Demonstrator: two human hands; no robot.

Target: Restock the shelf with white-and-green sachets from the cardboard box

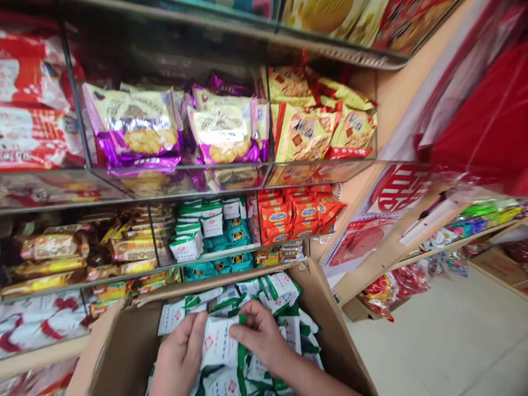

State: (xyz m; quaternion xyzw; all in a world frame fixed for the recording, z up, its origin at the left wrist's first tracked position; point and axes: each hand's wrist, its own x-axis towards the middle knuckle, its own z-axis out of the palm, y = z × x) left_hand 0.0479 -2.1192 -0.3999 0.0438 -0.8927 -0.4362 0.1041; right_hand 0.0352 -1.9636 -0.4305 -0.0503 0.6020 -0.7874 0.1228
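Observation:
Over an open cardboard box [115, 352], both hands hold one white-and-green snack packet [220, 341] with a red emblem. My left hand [179, 352] grips its left edge, thumb along the front. My right hand [262, 335] pinches its upper right corner between thumb and fingers. Beneath and behind them, the box is filled with loose packets [280, 289] of the same look. On the shelf just beyond, similar white-and-green packets [187, 242] stand in a stacked row, with teal packets [237, 234] beside them.
Above are purple-and-cream biscuit packs [138, 124] and yellow-and-red bags [305, 132] behind a clear shelf lip. Red packets [276, 214] fill the compartment right of the teal ones. Red hanging material [487, 115] juts in at upper right. Tiled floor [433, 346] lies to the right of the box.

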